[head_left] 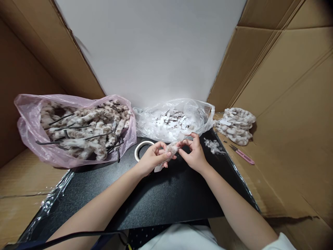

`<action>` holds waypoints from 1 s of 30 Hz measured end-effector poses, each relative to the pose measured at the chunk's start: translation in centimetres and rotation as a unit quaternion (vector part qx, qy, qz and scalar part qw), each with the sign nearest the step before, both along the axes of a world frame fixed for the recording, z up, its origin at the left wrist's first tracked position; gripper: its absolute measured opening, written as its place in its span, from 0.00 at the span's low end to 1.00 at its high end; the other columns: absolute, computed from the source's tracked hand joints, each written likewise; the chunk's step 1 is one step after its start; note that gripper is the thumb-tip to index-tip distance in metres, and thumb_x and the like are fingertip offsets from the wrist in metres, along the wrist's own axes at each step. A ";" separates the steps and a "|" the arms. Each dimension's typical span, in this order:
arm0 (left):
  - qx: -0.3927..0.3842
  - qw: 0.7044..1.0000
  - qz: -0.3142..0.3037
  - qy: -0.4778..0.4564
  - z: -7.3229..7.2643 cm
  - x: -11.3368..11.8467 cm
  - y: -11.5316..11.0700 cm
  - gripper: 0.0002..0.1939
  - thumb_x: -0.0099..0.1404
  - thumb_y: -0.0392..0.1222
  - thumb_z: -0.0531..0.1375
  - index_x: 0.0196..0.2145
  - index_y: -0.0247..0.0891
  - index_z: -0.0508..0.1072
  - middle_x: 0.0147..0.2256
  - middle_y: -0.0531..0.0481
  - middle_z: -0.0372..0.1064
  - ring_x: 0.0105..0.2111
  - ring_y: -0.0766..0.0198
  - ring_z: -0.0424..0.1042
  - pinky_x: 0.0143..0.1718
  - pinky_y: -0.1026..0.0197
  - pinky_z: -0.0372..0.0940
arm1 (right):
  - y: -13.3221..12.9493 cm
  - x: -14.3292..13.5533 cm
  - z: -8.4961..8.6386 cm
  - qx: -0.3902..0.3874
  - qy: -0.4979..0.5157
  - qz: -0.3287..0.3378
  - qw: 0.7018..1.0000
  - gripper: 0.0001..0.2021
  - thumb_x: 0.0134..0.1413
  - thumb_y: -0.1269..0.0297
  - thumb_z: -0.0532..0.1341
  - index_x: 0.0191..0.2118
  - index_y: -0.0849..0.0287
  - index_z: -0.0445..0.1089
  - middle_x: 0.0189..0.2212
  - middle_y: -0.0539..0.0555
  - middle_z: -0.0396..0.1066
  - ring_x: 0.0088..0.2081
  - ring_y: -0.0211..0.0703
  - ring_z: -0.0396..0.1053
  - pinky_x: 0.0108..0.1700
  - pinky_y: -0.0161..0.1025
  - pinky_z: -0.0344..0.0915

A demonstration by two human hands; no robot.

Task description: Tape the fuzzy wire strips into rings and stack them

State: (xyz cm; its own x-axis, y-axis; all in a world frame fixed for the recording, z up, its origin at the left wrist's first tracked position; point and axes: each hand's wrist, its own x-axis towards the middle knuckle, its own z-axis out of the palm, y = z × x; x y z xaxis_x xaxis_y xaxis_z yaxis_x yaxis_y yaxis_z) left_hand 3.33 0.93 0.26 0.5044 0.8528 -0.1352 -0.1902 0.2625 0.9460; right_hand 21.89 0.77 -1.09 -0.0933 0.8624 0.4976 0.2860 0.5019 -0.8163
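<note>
Pinched between the fingers of my left hand (152,158) is a small fluffy grey-brown strip (172,148), held over the black table. A white tag (158,168) sticks out below that hand. My right hand (194,154) has its thumb and fingertips closed at the strip's far right end; its index finger is raised. Something pale and see-through shows by the right fingertips, too small to name. Just left of my hands, a roll of white tape (137,152) lies on the table, partly covered by the left hand.
A pink plastic bag (23,121) of fluffy strips with black cords stands at left. Behind my hands is a clear bag (145,123) of white tags. To the right are a fluffy bundle (238,126), loose fluff (213,146) and pink thread snips (243,155). Cardboard walls (291,114) flank the table.
</note>
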 end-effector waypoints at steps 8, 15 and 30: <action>0.008 1.000 0.016 0.013 0.2 0.2 0.1 0.20 0.51 0.47 0.68 0.31 0.37 0.60 0.27 0.50 0.75 0.17 0.72 0.68 0.20 0.70 0.61 | -0.4 0.9 0.5 -0.009 0.046 0.037 0.998 0.25 0.45 0.65 0.62 0.48 0.53 0.50 0.34 0.51 0.68 0.36 0.42 0.70 0.44 0.42 0.66; 0.055 0.997 0.042 0.040 0.6 0.3 -0.2 0.19 0.52 0.45 0.67 0.30 0.38 0.60 0.20 0.58 0.67 0.17 0.72 0.66 0.21 0.70 0.60 | -1.3 1.1 2.4 -0.147 0.059 0.208 0.965 0.18 0.56 0.52 0.51 0.26 0.60 0.67 0.20 0.49 0.58 0.22 0.35 0.52 0.25 0.34 0.52; 0.096 0.991 0.064 0.063 0.6 0.6 -0.7 0.15 0.55 0.46 0.64 0.32 0.35 0.65 0.23 0.56 0.63 0.24 0.71 0.64 0.29 0.67 0.62 | -1.6 -1.6 0.6 -0.166 -0.017 0.058 0.984 0.18 0.52 0.54 0.59 0.19 0.62 0.66 0.13 0.45 0.52 0.18 0.30 0.46 0.21 0.32 0.44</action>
